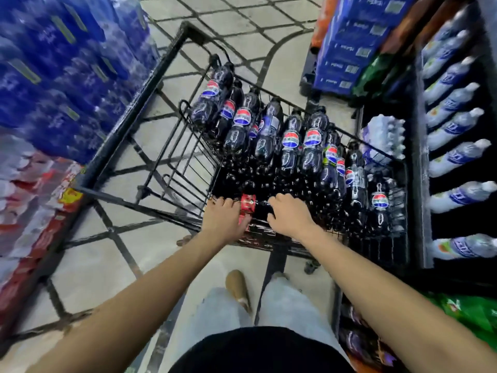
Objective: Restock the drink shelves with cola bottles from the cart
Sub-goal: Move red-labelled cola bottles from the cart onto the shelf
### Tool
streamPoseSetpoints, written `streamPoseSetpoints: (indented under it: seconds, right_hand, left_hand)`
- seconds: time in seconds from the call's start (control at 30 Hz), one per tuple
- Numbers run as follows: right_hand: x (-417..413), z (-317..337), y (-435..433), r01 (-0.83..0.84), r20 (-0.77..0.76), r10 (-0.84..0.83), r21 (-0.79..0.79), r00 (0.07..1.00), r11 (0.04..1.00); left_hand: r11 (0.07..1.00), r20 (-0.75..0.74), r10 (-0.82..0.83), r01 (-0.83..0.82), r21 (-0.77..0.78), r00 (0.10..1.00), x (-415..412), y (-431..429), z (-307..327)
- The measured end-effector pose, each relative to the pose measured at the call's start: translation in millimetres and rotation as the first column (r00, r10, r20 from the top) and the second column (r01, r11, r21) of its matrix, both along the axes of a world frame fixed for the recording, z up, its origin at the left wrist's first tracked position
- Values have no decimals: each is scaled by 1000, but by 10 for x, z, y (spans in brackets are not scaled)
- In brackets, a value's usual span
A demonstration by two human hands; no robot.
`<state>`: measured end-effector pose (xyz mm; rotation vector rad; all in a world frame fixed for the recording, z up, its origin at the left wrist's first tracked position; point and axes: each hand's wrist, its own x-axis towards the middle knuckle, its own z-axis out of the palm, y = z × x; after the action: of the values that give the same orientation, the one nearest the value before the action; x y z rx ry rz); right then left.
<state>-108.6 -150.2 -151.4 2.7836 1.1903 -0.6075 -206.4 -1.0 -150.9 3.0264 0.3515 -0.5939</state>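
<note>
A black wire cart with thin metal bars stands on a floor of pale tiles with dark lines. The far half of its basket, toward 11 o'clock, holds nothing. The near half, toward 3 o'clock, is packed with cola bottles. They are shiny dark plastic with round red, white and blue labels, and they lean with their caps pointing to 12 o'clock.

At the cart's 6 o'clock edge lies one red-label bottle on its side. The left hand is curled round its end at 9 o'clock, thumb under the label. The right hand is curled round its dark body at 3 o'clock.

At 3 o'clock is a black shelf with rows of clear bottles that have blue labels. A wrapped water pack sits beside the cart there. Blue wrapped packs are stacked at 10 o'clock, red and white packs at 8 o'clock, and blue boxes at 1 o'clock.
</note>
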Motion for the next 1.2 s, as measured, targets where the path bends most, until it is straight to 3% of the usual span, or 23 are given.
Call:
streamPoseSetpoints:
  seconds: [0.27,0.47,0.63,0.93,1.2]
  right_hand:
    - [462,-565,364,-125,-167,109,-86,980,988]
    - [713,-1032,522,-169,-257,133,-123,957,978]
    - [802,-1396,517,-201,-314,135,-190,940,961]
    - [839,-1561,444,-154,-349,95,-146,932,977]
    - [773,-1402,1,-20,-368,-26,-122,930,992]
  left_hand:
    - [990,-194,137,-140,-1,971,240,91,-344]
    - [952,-360,286,-306,1,888,442,46,-507]
    - [936,-441,316,-351,2,840,477,51,-589]
    - [904,-525,312,-417,-92,792,615,-25,-758]
    - [962,-557,101,-224,-157,824,649,162,-956]
